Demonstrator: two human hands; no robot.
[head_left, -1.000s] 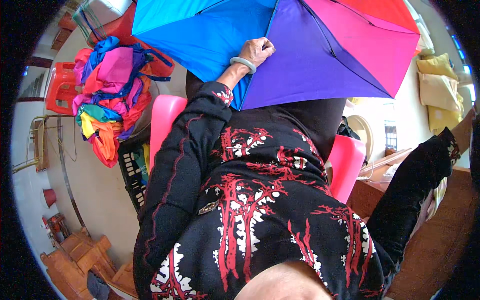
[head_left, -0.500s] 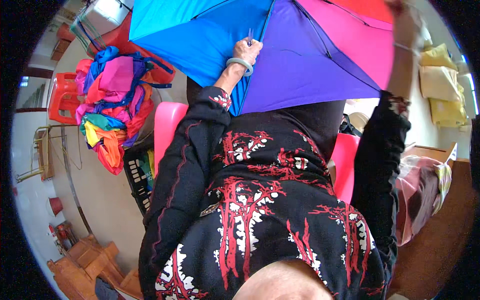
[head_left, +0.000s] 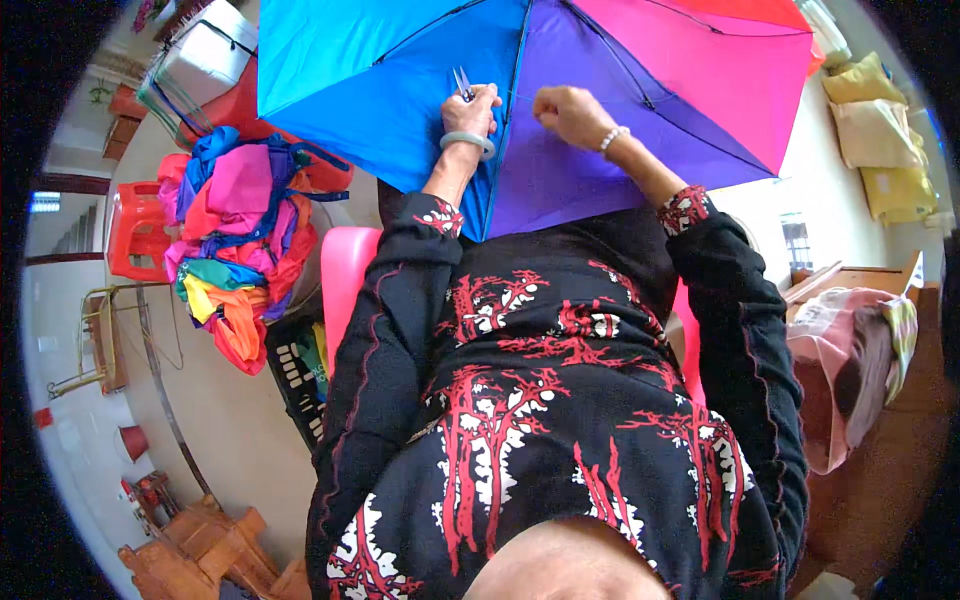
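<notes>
An opened umbrella canopy [head_left: 600, 175] with blue, purple, pink and red panels spreads across my lap, its dark thin ribs [head_left: 612, 50] facing me. My left hand [head_left: 474, 116] is closed around small thread snips [head_left: 461, 82], blades pointing up and away. It rests at the rib between the blue and purple panels. To its right, over the purple panel, my right hand [head_left: 574, 116] is closed in a pinch. A faint thread seems to run from it toward the left hand; whatever sits in its fingertips is too small to make out.
A heap of colourful cloth [head_left: 235, 220] lies to the left, by a red plastic stool [head_left: 138, 230]. Below it stands a black crate [head_left: 298, 375]. Pink chair arms [head_left: 345, 275] flank me. On the right are yellow bags [head_left: 868, 110] and a pink bundle [head_left: 835, 360].
My right hand has swung from the far right edge in to the canopy's middle, beside my left hand. The left hand has shifted slightly left and nearer, still holding the snips.
</notes>
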